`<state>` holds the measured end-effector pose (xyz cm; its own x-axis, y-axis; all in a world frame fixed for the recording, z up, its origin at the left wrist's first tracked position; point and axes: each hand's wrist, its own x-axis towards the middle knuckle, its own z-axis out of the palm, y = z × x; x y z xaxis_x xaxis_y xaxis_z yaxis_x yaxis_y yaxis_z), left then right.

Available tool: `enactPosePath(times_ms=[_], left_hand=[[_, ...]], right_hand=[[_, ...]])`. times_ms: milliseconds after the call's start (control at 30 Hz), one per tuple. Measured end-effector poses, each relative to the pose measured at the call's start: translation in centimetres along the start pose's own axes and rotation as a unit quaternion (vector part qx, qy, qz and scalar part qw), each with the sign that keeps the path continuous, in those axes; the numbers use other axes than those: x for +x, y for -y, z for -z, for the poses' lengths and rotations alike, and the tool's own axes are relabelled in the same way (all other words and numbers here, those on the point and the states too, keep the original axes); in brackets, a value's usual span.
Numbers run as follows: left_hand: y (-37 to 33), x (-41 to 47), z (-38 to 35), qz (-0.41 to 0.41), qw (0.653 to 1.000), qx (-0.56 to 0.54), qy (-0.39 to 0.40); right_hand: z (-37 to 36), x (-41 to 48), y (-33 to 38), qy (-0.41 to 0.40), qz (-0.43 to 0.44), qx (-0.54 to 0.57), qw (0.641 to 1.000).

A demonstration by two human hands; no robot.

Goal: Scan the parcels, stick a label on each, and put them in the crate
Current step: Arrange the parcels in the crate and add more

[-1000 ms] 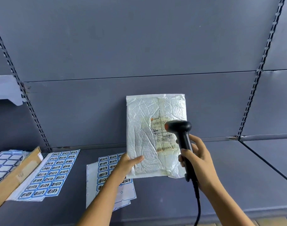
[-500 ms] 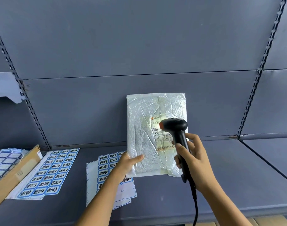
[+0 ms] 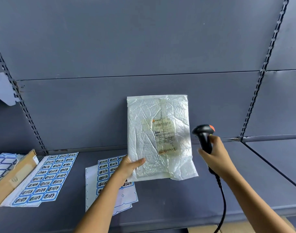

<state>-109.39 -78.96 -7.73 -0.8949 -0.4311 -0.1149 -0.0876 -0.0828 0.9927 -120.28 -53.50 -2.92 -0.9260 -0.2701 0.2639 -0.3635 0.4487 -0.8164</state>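
Gripping the scanner [image 3: 203, 134] just beside the parcel [image 3: 149, 132] pinched upright by the left hand [image 3: 128, 167], the right hand [image 3: 215, 156] seems mid-scan; next calls for the label sheet [image 3: 103, 172].

the black handheld barcode scanner [image 3: 204, 135], gripped in the right hand [image 3: 214, 155], now sits right of the crinkled white plastic parcel [image 3: 158, 137], no longer covering its yellowed shipping label [image 3: 164, 134], which shows fully.
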Motion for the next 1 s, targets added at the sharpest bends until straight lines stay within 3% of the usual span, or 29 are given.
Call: enactPosePath(times_ms=[200,367,600,733,833,900,1000], left_hand=[[-0.2,-0.2,-0.3,-0.002,1.0,-0.008,-0.004],[0.0,0.0,-0.2,-0.001,1.0,0.0,-0.007],[0.0,0.0,-0.3,-0.004,1.0,0.001,-0.007],[-0.5,-0.1,-0.1,0.022,1.0,0.013,-0.004],[-1.6,-0.3,-0.2,0.02,1.0,0.015,-0.007],[-2.6,-0.4,-0.5,0.016,0.999,0.03,-0.001],[-3.8,-1.0,-0.8,0.013,1.0,0.016,0.021]], right_hand=[[-0.4,2.6,-5.9,0.03,-0.065,-0.208,0.975],[-1.1,2.5,-7.8,0.065,-0.04,-0.388,0.918],[-1.8,1.7,-8.4,0.021,-0.02,-0.499,0.866],[-2.2,2.0,-6.3,-0.016,0.079,-0.354,0.932],[-3.0,2.6,-3.2,0.053,0.002,-0.072,0.996],[-3.4,3.1,-1.6,0.068,-0.048,0.092,0.992],[-2.7,3.3,-0.6,0.029,-0.057,0.168,0.984]])
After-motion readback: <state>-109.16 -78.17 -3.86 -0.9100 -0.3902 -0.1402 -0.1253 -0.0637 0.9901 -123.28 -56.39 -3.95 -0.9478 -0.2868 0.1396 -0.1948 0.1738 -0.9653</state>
